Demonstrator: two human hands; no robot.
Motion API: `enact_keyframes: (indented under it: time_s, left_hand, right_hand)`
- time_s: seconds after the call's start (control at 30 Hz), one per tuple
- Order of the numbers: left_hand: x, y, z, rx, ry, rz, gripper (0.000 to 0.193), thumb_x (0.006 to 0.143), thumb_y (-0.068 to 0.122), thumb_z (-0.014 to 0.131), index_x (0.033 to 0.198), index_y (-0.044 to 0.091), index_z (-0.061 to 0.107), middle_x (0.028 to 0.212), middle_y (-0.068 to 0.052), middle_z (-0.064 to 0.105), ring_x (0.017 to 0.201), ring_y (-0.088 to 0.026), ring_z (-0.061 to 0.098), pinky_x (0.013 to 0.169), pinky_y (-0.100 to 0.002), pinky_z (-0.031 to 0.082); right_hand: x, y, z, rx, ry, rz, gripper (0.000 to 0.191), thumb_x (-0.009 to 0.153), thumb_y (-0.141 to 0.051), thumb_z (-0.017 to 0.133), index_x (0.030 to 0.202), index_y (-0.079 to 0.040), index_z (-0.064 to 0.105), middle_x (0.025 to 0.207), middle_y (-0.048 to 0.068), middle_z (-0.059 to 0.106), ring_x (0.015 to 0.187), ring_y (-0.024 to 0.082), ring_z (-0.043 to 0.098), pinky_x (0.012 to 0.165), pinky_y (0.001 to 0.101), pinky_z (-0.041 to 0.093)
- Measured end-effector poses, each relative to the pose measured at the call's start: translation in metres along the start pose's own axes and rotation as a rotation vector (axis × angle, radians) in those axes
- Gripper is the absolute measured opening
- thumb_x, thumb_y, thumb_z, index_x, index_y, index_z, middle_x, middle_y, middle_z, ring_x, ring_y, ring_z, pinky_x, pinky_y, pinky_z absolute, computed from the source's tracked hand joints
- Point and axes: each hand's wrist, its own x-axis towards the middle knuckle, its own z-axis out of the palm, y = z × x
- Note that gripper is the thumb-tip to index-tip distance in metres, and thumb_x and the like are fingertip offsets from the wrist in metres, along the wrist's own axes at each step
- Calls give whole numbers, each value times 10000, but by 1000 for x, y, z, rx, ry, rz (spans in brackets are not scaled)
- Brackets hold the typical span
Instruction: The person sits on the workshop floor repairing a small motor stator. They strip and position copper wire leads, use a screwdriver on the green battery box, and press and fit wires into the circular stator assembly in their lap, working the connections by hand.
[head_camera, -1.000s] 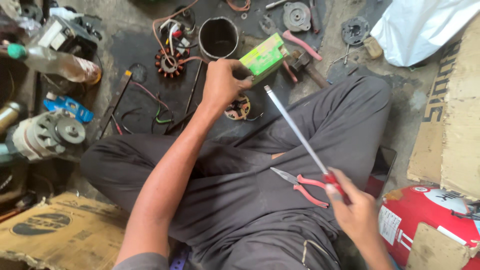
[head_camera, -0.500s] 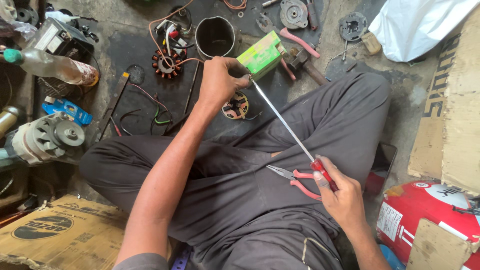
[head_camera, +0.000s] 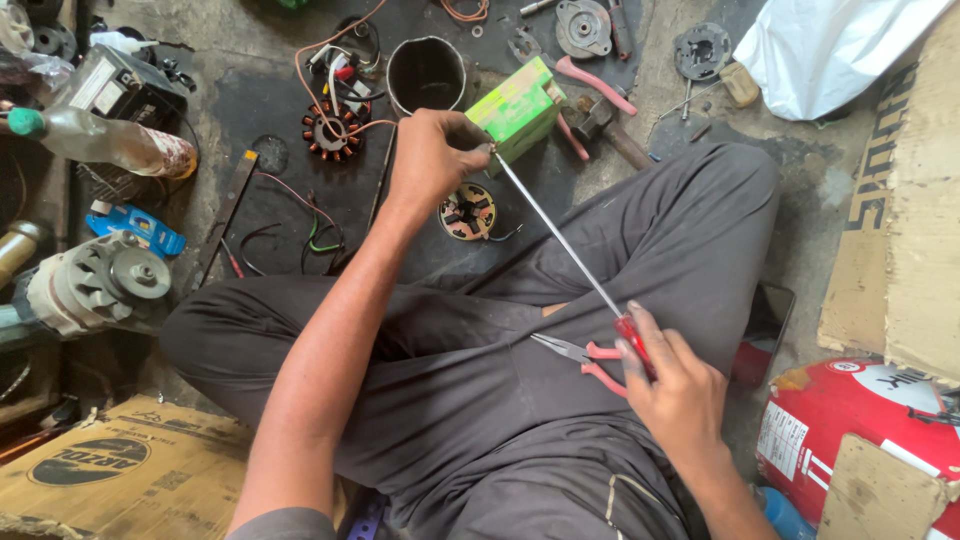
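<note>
One long screwdriver (head_camera: 560, 238), red handle, steel shaft

A grimy concrete floor (head_camera: 820, 200) is lying under flat daylight, with a dark rubber mat (head_camera: 270, 120) spreading across it. Cardboard sheets (head_camera: 905, 200) are leaning along the right edge, and another cardboard piece (head_camera: 110, 470) is lying at lower left.

We see a long screwdriver (head_camera: 560, 238) with a red handle in our right hand (head_camera: 680, 395), its shaft slanting up to the small green box (head_camera: 518, 105) pinched at our left hand's (head_camera: 432, 160) fingertips.
</note>
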Motion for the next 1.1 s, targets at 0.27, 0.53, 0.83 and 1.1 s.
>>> enact_keyframes:
  time_s: [0.27, 0.53, 0.83, 1.1]
  left_hand:
    - [5, -5, -2, 30, -6, 38, 194, 722, 50, 840, 904, 1, 794, 742, -93, 770, 655, -87, 718, 622, -265, 556]
    - [9, -7, 0, 19, -38, -27, 156, 749, 76, 839, 882, 10, 794, 730, -74, 769, 648, -71, 686, 617, -265, 545]
    - [8, -11, 2, 32, -50, -24, 155, 753, 107, 845, 872, 23, 793, 741, -79, 773, 663, -74, 697, 642, -269, 551]
    - [5, -8, 2, 75, -44, -8, 183, 743, 149, 843, 895, 55, 808, 741, -66, 773, 650, -79, 706, 637, -270, 554]
  right_hand:
    - [3, 56, 21, 684, -122, 249, 275, 946, -218, 754, 1103, -8, 671, 763, 58, 686, 582, 91, 584, 506, 293, 446]
    - [-3, 62, 19, 368, -79, 83, 266, 848, -127, 787, 1046, -12, 651, 712, 34, 632, 550, 47, 514, 474, 217, 398]
    - [-4, 80, 35, 1461, -457, 523, 303, 998, -31, 814, 1149, 47, 563, 904, 124, 608, 605, 112, 506, 478, 254, 395]
    - [-6, 40, 19, 765, -168, 405, 264, 991, -180, 653, 1145, 33, 679, 848, 89, 657, 669, 64, 525, 572, 219, 408]
